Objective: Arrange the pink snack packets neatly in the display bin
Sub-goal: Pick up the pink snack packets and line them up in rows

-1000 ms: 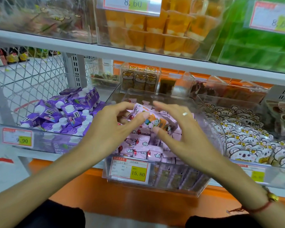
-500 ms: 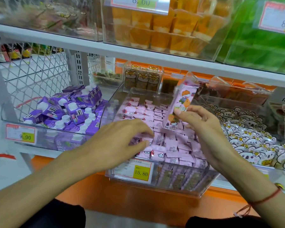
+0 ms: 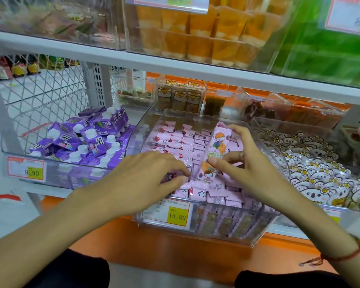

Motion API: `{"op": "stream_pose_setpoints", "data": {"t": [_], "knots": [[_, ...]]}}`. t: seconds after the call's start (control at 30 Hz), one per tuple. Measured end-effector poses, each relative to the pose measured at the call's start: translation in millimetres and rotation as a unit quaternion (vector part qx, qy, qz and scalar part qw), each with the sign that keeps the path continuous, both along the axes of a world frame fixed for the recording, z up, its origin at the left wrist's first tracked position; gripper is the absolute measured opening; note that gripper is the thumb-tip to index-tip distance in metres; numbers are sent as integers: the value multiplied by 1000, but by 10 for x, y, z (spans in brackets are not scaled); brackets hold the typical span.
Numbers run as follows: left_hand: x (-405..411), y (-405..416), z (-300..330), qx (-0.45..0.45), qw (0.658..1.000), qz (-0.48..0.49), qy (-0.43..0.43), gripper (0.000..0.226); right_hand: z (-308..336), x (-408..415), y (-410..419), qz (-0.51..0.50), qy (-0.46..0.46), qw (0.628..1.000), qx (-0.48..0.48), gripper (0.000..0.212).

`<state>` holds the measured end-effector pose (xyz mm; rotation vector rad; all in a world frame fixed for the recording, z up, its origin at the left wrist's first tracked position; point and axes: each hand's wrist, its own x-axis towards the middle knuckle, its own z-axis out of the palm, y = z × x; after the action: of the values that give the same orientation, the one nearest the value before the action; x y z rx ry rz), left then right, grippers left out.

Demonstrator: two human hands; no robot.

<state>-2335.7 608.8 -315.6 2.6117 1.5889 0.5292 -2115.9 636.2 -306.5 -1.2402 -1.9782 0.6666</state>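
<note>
A clear display bin (image 3: 216,235) on the middle shelf holds several small pink snack packets (image 3: 175,140) in rough rows. My right hand (image 3: 249,169) pinches a long pink packet with cartoon children (image 3: 215,150), thumb at its lower part and fingers at its top, laying it lengthwise over the small packets. My left hand (image 3: 141,179) rests on the packets at the bin's front left, fingertips curled onto a small packet with a red mark (image 3: 170,176). Whether it grips that packet is unclear.
A bin of purple drink cartons (image 3: 81,142) stands to the left, a bin of white bear-print packets (image 3: 320,173) to the right. A yellow price tag reading 15.80 (image 3: 177,216) is on the bin front. The upper shelf edge (image 3: 175,65) runs above.
My right hand has brought the long cartoon packet down from above the bin onto the pink packets. My left hand has stayed at the bin's front left.
</note>
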Motion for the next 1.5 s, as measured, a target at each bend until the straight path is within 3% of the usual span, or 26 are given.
{"op": "stream_pose_setpoints", "data": {"t": [0.13, 0.3, 0.43, 0.67, 0.8, 0.93, 1.07, 1.33, 1.5], "knots": [[-1, 10, -7, 4, 1000, 2, 0, 31, 11, 16, -6, -40, -112, 979, 167, 52], [-3, 21, -8, 4, 1000, 1, -8, 30, -133, -92, 1, 5, -241, 951, 193, 32], [-13, 28, -25, 6, 1000, 11, -17, 30, -147, -50, 35, 26, -228, 963, 144, 22], [-8, 44, -68, 19, 999, 15, -27, 31, -146, 20, 59, 90, -199, 974, 66, 33], [46, 105, -59, 31, 999, 4, -23, 39, -151, 34, 139, 20, -130, 987, 93, 18], [96, 179, -63, 45, 999, 6, 10, 48, -126, -41, 236, -32, -171, 976, 134, 20], [98, 201, -68, 42, 999, 1, 28, 50, -155, -141, 297, 13, -274, 956, 101, 37], [109, 195, -66, 54, 998, 41, -2, 48, -59, -137, 301, 58, -258, 960, 87, 21], [193, 236, -66, 48, 995, 81, 17, 51, -72, -144, 242, 25, -276, 941, 193, 24]]}}
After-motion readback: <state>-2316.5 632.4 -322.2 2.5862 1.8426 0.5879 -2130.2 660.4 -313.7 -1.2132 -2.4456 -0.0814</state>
